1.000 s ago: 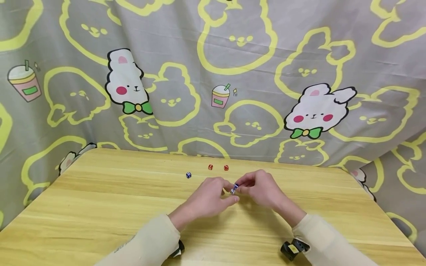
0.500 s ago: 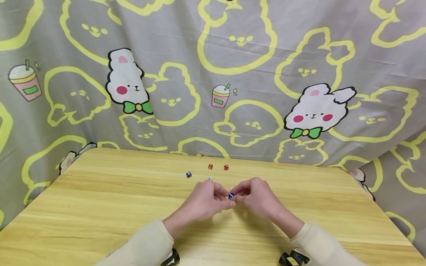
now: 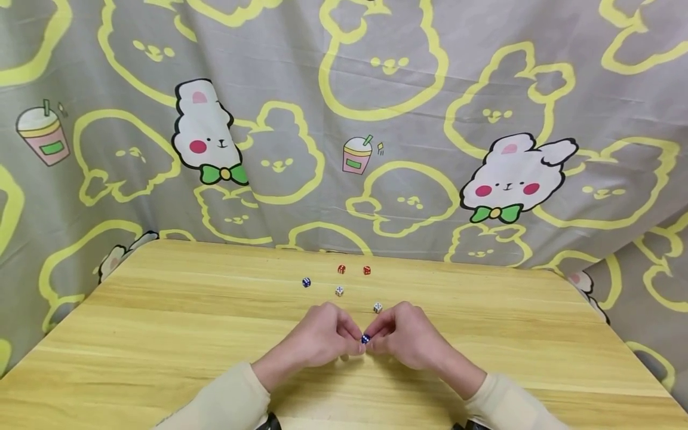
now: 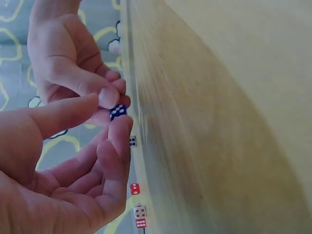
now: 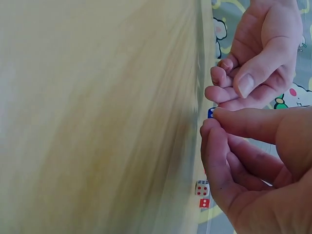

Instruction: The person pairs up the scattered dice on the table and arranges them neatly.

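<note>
At the middle of the table, my right hand pinches a blue die with white pips between thumb and fingertips. My left hand is right beside it, its fingertips close to the die. In the left wrist view, the left index finger overlaps the lower edge of the blue die, and the left thumb lies near the right thumb. Most of the die is hidden by the right fingertips in the right wrist view. Just beyond the hands lie a white die and another white die.
Farther back on the wooden table are a red die and a second red die. Another blue die sits left of them. A patterned curtain hangs along the table's back edge.
Both hands have drawn back toward the person with the blue die. The two white dice now show on the table behind them; one second ago, one white die was between the hands.
</note>
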Available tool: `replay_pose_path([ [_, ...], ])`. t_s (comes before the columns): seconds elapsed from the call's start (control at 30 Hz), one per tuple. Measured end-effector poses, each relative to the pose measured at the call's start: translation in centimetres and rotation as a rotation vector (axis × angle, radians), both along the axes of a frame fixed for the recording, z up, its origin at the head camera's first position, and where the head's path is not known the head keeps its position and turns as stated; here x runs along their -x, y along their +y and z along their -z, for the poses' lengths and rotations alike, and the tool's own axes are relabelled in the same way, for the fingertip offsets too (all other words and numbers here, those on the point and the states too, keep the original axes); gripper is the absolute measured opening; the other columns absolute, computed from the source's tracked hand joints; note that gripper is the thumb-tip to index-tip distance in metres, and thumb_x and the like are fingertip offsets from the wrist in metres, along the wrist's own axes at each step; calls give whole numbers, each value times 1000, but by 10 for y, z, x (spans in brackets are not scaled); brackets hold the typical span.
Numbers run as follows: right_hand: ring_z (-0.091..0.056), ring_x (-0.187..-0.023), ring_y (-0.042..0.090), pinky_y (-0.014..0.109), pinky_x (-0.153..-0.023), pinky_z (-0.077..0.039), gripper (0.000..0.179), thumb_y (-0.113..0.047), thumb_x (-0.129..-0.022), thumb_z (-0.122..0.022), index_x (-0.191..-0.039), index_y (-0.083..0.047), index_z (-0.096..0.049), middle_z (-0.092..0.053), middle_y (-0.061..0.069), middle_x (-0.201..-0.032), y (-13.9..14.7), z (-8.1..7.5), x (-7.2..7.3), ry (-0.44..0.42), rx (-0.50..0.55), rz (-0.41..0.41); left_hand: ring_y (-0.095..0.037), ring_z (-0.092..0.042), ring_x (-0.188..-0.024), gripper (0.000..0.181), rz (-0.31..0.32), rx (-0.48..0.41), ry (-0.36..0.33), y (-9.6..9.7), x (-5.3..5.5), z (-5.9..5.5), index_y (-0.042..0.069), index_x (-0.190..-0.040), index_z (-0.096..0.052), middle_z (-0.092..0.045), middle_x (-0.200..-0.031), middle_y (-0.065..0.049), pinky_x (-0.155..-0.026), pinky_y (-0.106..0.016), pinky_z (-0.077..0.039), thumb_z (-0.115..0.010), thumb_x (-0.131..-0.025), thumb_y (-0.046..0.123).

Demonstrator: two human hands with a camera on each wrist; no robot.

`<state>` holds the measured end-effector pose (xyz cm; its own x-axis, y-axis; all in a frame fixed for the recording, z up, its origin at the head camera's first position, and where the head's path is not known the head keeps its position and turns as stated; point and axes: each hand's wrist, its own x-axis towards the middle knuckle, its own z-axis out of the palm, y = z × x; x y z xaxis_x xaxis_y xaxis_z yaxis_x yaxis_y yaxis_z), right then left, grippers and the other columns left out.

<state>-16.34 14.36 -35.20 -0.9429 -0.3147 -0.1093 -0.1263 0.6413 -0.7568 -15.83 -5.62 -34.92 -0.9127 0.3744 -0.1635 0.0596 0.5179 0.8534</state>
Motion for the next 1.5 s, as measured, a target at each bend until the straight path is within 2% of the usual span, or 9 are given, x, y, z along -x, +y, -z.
replay_pose_path([
  [0.23, -61, -71, 13, 23, -59, -48, 12, -4, -82, -88, -85, -14, -82, -74, -3, -75, -2, 3, -6, -46, -2, -39, -14, -67, -64, 12, 25, -26, -55, -6, -3, 3, 8, -86, -77, -74, -71, -2, -59, -26, -50, -88, -82, 6],
  [0.47, -62, -66, 11, 24, -56, -50, 12, -3, -80, -89, -84, -12, -82, -74, -2, -72, -3, 4, -12, -89, 29, -70, -15, -72, -60, 12, 16, -167, -182, -8, -6, 11, 0, -90, -76, -79, -75, -12, -59, -29, -61, -84, -82, -4],
  [0.57, -62, -64, 10, 24, -55, -49, 13, -2, -79, -89, -84, -12, -82, -74, -2, -71, -4, 5, -14, -94, 49, -81, -15, -73, -61, 13, 11, -205, -212, -9, -6, 15, -2, -91, -75, -79, -77, -15, -62, -30, -63, -83, -82, -6],
  [0.73, -63, -68, 11, 23, -58, -50, 13, -3, -78, -90, -84, -12, -83, -76, -2, -73, -4, 6, -17, -97, 61, -68, -16, -73, -63, 12, 2, -219, -198, -10, -8, 17, -3, -90, -76, -79, -76, -14, -65, -32, -64, -83, -81, -6],
  [0.97, -69, -66, 11, 27, -60, -56, 12, -1, -79, -89, -87, -7, -82, -76, 1, -73, -5, 7, -22, -145, 107, -36, -14, -71, -59, 12, -15, -175, -170, -8, -11, 17, 1, -85, -76, -77, -71, -10, -60, -30, -62, -85, -80, -6],
  [1.17, -70, -63, 14, 30, -61, -58, 11, -1, -80, -88, -87, -5, -81, -76, 2, -72, -4, 7, -25, -153, 129, -12, -14, -70, -59, 13, -3, -149, -157, -8, -11, 16, 1, -86, -76, -76, -71, -8, -60, -30, -62, -84, -80, -7],
  [1.5, -68, -61, 13, 29, -59, -58, 10, -3, -81, -89, -87, -5, -81, -75, 2, -71, -5, 10, -25, -149, 148, -21, -14, -70, -60, 13, 11, -137, -136, -9, -11, 17, 1, -86, -76, -77, -72, -8, -61, -31, -62, -84, -80, -7],
])
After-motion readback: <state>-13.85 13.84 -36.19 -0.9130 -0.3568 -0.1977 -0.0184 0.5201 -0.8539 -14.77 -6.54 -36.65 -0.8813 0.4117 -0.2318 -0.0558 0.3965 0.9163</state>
